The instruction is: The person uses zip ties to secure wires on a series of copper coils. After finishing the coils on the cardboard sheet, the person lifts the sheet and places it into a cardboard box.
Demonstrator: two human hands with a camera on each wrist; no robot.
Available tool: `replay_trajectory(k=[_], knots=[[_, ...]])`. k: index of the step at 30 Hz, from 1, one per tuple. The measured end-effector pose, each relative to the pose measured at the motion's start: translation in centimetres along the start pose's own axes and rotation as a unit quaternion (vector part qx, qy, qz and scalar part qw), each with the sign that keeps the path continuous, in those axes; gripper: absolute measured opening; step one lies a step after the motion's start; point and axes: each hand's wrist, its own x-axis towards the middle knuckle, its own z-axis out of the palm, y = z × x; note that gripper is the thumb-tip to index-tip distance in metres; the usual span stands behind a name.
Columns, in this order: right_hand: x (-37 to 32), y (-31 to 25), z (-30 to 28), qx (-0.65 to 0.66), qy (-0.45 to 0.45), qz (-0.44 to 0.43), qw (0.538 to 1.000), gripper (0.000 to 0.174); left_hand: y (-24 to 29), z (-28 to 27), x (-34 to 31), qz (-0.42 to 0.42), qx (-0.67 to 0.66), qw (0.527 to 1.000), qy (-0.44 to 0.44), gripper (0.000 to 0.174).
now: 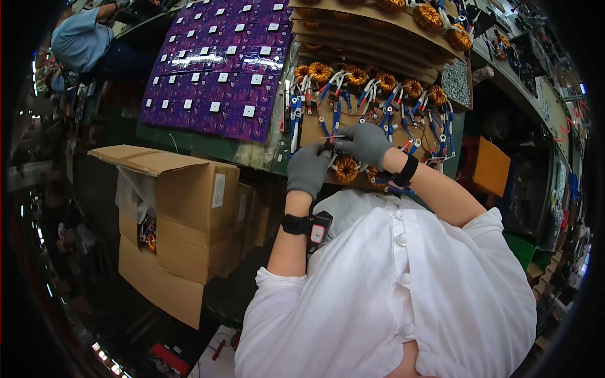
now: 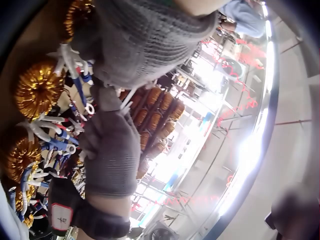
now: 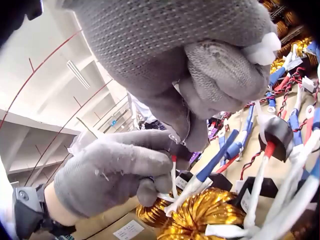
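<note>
Both hands wear grey knit gloves and meet over a cardboard sheet of copper-wound coils. My left hand (image 1: pixel 309 169) pinches a thin white wire lead (image 3: pixel 173 182) with a red sleeve near its tip, rising beside a gold coil (image 3: pixel 202 215). Close against it, my right hand (image 1: pixel 365 143) has curled fingers around a white plastic strip (image 3: pixel 265 49), whose end sticks out past the knuckles. Its thumb and forefinger come together at a small metal terminal (image 3: pixel 176 139) above the lead. Blue-sleeved leads (image 3: pixel 235 145) with ring terminals spread beside the hands.
Purple circuit boards (image 1: pixel 208 79) cover the bench to the left. Stacked cardboard layers (image 1: pixel 372 34) with more coils rise behind. An open carton (image 1: pixel 183 214) stands at the lower left, an orange bin (image 1: pixel 488 167) at the right. Another person (image 1: pixel 82 41) is at the far left.
</note>
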Motion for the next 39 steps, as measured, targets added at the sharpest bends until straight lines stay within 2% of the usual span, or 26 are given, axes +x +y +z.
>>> replay_trajectory(k=[1,4,8,10,12,14,16,17,19,21,23,25,26,27,29,30,31,33,36,38,39], knots=[[0.0,0.0,0.2,0.0,-0.001,0.0,1.0,0.033,0.7,-0.7,0.3,-0.038,0.095,0.992,-0.075,0.024],[0.3,-0.2,0.6,-0.05,0.019,0.001,0.999,0.037,1.2,-0.8,0.9,-0.026,0.138,0.989,-0.05,0.028],[0.3,-0.1,0.8,0.022,0.041,0.019,0.999,0.039,1.3,-0.2,0.4,-0.011,0.142,0.99,-0.013,0.027],[0.0,-0.4,1.0,0.044,0.04,0.026,0.998,0.039,1.5,-0.2,0.3,-0.061,0.085,0.994,-0.009,0.028],[-0.4,-0.7,1.6,0.054,0.08,0.015,0.995,0.037,1.2,0.2,0.3,-0.073,0.063,0.995,-0.001,0.029],[0.1,-0.4,2.1,0.083,0.076,0.031,0.993,0.036,0.4,0.5,0.2,-0.088,0.041,0.995,0.008,0.03],[0.8,0.1,2.8,0.113,0.076,0.047,0.99,0.035,-0.2,0.4,0.3,-0.087,-0.055,0.995,-0.002,0.03],[1.2,0.4,3.1,0.141,0.078,0.053,0.985,0.034,-0.3,0.3,0.1,-0.084,-0.056,0.995,-0.004,0.03],[1.6,0.8,3.3,0.169,0.081,0.063,0.98,0.034,0.2,-0.7,-0.7,-0.101,-0.303,0.943,-0.098,0.029],[1.9,1.2,3.3,0.264,0.045,0.046,0.962,0.035,0.0,-1.3,-0.5,-0.1,-0.331,0.93,-0.124,0.028],[2.2,1.8,3.3,0.305,0.036,0.033,0.951,0.035,0.0,-2.2,0.0,-0.099,-0.359,0.916,-0.151,0.026],[2.0,1.0,2.4,0.344,0.027,0.022,0.938,0.035,0.3,-3.6,0.9,-0.144,-0.341,0.909,-0.189,0.025],[1.7,0.6,1.6,0.363,0.014,0.07,0.929,0.034,-0.2,-3.9,1.0,-0.187,-0.448,0.846,-0.219,0.028],[1.4,0.1,1.0,0.382,0.001,0.118,0.917,0.034,-0.5,-3.9,1.1,-0.187,-0.449,0.845,-0.221,0.028],[1.6,0.9,1.2,0.381,0.012,0.128,0.916,0.031,-0.8,-3.4,1.4,-0.118,-0.395,0.884,-0.219,0.025],[1.6,1.0,1.0,0.365,-0.003,0.129,0.922,0.03,-1.4,-3.0,1.3,-0.083,-0.397,0.888,-0.218,0.024],[1.4,0.9,0.9,0.35,-0.018,0.132,0.927,0.029,-1.8,-2.3,1.4,-0.083,-0.397,0.887,-0.223,0.024],[1.1,0.5,1.4,0.386,0.006,0.162,0.908,0.028,-1.7,-1.3,1.2,-0.091,-0.393,0.898,-0.173,0.02],[0.8,0.7,1.9,0.403,0.022,0.18,0.897,0.027,-1.2,-1.4,1.6,-0.131,-0.397,0.891,-0.179,0.016],[0.5,0.8,2.4,0.474,0.052,0.162,0.864,0.026,-1.0,-1.5,1.8,-0.146,-0.391,0.89,-0.185,0.017],[0.4,1.0,2.5,0.474,0.053,0.164,0.864,0.026,-1.0,-1.7,1.8,-0.155,-0.389,0.889,-0.185,0.015]])
